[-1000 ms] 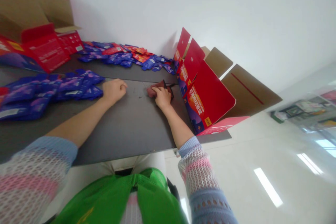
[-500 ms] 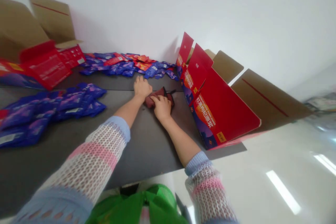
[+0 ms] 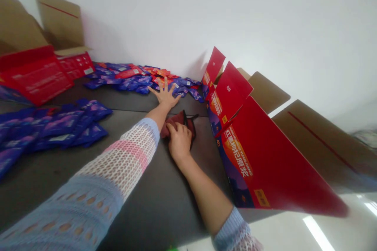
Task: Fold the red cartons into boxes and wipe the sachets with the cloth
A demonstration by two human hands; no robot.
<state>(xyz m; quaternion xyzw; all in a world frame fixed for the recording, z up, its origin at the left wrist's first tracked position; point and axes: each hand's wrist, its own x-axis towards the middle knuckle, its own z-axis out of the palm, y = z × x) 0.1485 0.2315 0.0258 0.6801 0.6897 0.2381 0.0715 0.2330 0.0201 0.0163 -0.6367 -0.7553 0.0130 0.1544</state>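
Observation:
My left hand [image 3: 165, 95] is stretched out with its fingers spread, over the near edge of a row of blue and red packets [image 3: 126, 77] along the wall. It holds nothing. My right hand [image 3: 180, 141] has its fingers curled on a dark red cloth-like item [image 3: 176, 118] with black edging, which lies on the grey table [image 3: 147, 192]. Part of that item is hidden under the hand.
An open red carton [image 3: 265, 157] stands at the right, with more red cartons [image 3: 232, 86] behind it. Another open carton [image 3: 35, 74] is at the left. Blue packets [image 3: 61, 125] lie in a pile at the left front.
My left hand has left the dark red item, moved forward to the packets and spread its fingers. My right hand stays on the item. The view has shifted.

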